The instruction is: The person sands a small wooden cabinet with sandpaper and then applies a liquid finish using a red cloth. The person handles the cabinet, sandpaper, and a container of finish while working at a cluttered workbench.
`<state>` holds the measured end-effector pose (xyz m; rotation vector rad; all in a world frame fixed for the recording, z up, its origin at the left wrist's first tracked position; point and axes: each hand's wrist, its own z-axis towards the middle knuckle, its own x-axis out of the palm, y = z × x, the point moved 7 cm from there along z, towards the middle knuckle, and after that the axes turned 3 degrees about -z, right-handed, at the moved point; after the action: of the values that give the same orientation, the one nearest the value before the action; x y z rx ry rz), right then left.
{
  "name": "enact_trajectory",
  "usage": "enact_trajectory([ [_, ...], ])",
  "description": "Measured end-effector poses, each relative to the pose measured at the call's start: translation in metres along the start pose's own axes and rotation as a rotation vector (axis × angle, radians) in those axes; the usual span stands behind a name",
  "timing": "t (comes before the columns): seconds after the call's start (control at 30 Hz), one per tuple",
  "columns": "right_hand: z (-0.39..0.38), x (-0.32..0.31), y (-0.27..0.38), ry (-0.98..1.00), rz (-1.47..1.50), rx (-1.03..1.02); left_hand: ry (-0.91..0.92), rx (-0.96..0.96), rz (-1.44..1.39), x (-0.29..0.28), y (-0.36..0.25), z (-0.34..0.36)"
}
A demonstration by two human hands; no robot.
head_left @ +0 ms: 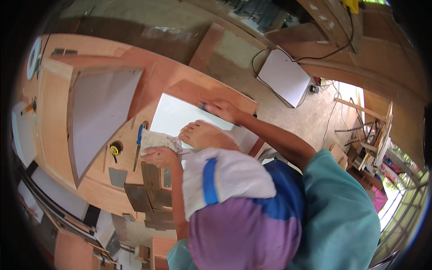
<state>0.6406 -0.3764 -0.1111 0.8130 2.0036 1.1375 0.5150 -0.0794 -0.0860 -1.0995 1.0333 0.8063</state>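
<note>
A white rectangular board lies on the wooden worktop, with my bare foot planted on it. My left hand is closed on a bunched, off-white cloth beside the board's near left corner. At the board's far edge, my right hand is closed with its fingertips on a small dark grey flat piece, whose kind I cannot make out. A handsaw with a blue handle lies just left of the cloth.
An open wooden box frame with a white inner panel stands at left. A yellow tape measure and a grey plate lie near it. Dark brown strips are stacked below my left hand. A white panel and cables occupy the floor.
</note>
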Motion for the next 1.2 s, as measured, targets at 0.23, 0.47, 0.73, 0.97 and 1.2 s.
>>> enact_trajectory([
  [0.23,-0.039,0.005,-0.057,-0.031,0.113,0.112,0.028,0.068,0.005,0.007,-0.011,0.011],
  [0.47,-0.033,-0.004,-0.016,0.031,0.18,0.037,0.141,-0.01,0.016,0.005,-0.01,0.005],
  [0.73,-0.066,-0.021,-0.015,0.045,0.085,0.158,0.097,0.067,-0.003,0.01,-0.008,0.001],
  [0.97,-0.101,-0.021,-0.063,0.073,0.128,0.157,0.108,0.093,-0.033,0.013,-0.011,0.001],
  [1.2,-0.083,-0.013,-0.074,-0.026,-0.043,0.117,0.021,0.099,-0.058,0.014,-0.003,0.008],
])
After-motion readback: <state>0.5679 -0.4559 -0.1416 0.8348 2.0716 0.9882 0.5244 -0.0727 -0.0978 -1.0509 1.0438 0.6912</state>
